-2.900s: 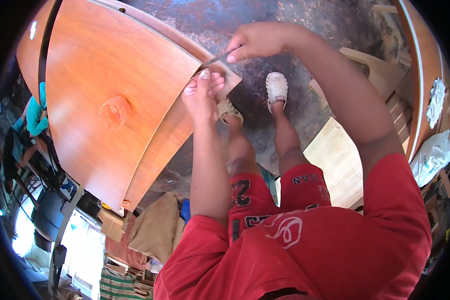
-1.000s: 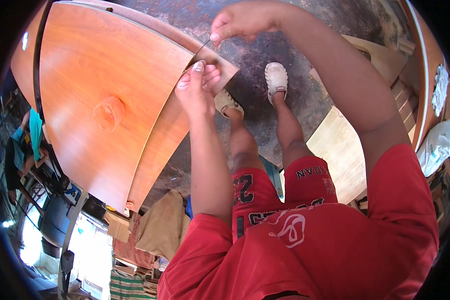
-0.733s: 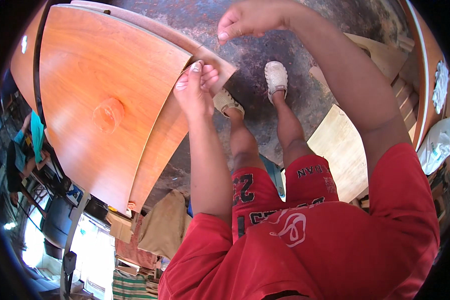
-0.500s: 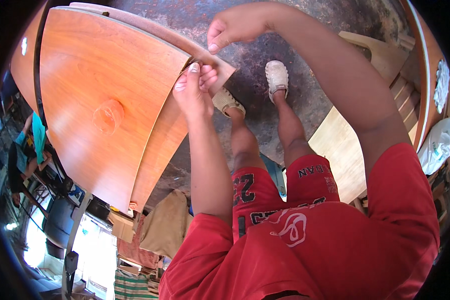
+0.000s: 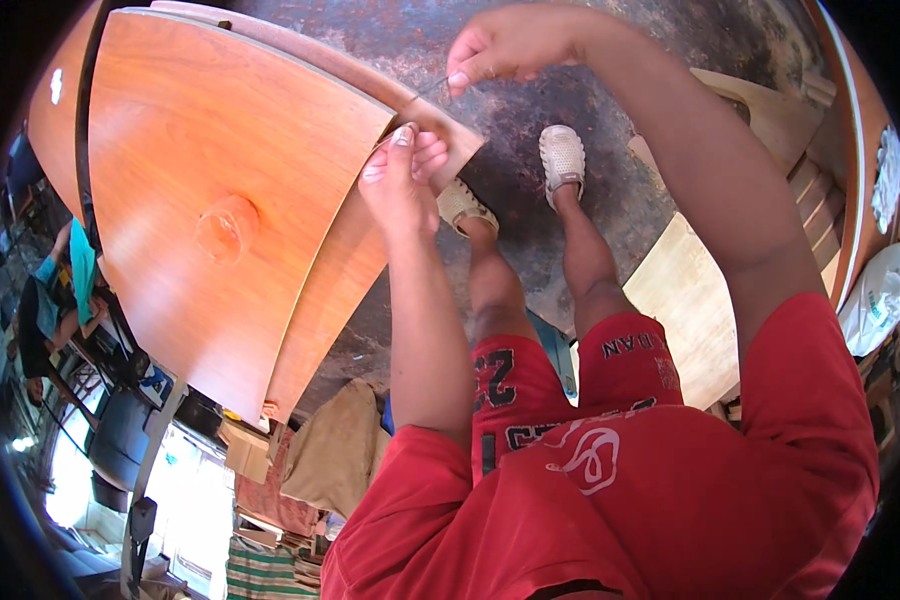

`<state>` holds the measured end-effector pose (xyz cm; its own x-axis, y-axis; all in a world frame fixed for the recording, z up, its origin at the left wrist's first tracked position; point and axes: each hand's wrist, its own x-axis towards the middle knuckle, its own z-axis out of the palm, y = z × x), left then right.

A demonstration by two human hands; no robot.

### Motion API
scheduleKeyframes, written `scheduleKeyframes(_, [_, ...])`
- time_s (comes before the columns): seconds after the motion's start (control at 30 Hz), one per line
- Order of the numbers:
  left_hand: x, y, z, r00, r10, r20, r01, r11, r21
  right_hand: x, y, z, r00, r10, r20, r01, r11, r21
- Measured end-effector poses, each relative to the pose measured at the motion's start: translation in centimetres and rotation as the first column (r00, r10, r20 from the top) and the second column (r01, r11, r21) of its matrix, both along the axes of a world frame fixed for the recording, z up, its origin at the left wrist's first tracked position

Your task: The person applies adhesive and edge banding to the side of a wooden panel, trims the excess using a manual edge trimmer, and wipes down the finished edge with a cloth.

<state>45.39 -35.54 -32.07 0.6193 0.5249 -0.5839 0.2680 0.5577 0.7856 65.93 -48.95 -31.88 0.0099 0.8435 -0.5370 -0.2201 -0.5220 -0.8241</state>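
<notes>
At the corner of an orange-brown wood-grain panel (image 5: 220,110), my left hand (image 5: 407,178) is closed, thumb pressed to the fingers on a thin strip that runs by the panel's edge. My right hand (image 5: 515,45) is raised farther off, over the floor. Its thumb and forefinger pinch a thin dark strip (image 5: 430,91) that slants down toward the panel corner. Whether both hands hold the same strip is hard to make out. A clear round plastic cup (image 5: 227,230) rests on the panel.
Under the top panel lies another board (image 5: 335,290), its edge sticking out on my side. Pale plywood (image 5: 685,310) leans at the right, near a white plastic bag (image 5: 873,310). A brown cloth (image 5: 332,440) lies lower left. At the far left another person (image 5: 50,310) is partly seen.
My right hand has moved slightly right, and the thin dark strip now shows at its fingertips. My left hand stays by the panel corner; the whole view has shifted a little.
</notes>
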Motion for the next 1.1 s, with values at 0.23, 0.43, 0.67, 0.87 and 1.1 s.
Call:
scheduleKeyframes(0.23, [0.5, -0.6, 0.3, 1.0, 0.026, -0.014, -0.026, 0.999, -0.024, 0.0, 1.5, -1.7, 0.989, 0.109, 0.098, -0.118, 0.989, 0.089])
scheduleKeyframes(0.43, [-0.7, -0.6, 0.4, 0.999, -0.049, -0.02, 0.049, 0.999, 0.023, -0.2, -2.8, -1.5, 0.992, -0.107, 0.059, 0.106, 0.994, 0.021])
scheduleKeyframes(0.67, [-3.5, 0.0, 5.8, 0.881, -0.372, -0.292, 0.42, 0.334, 0.844, -6.4, -10.5, -1.6, 0.836, -0.501, -0.226, 0.497, 0.864, -0.077])
scheduleKeyframes(0.87, [4.8, 5.4, 8.1, 0.622, -0.428, -0.656, 0.542, -0.369, 0.755, -9.2, -12.6, -1.8, 0.662, -0.625, -0.414, 0.635, 0.761, -0.134])
scheduleKeyframes(1.1, [8.2, 7.8, 6.9, 0.298, -0.565, -0.77, 0.449, -0.628, 0.635, -8.2, -13.9, -2.3, 0.623, -0.661, -0.417, 0.679, 0.722, -0.131])
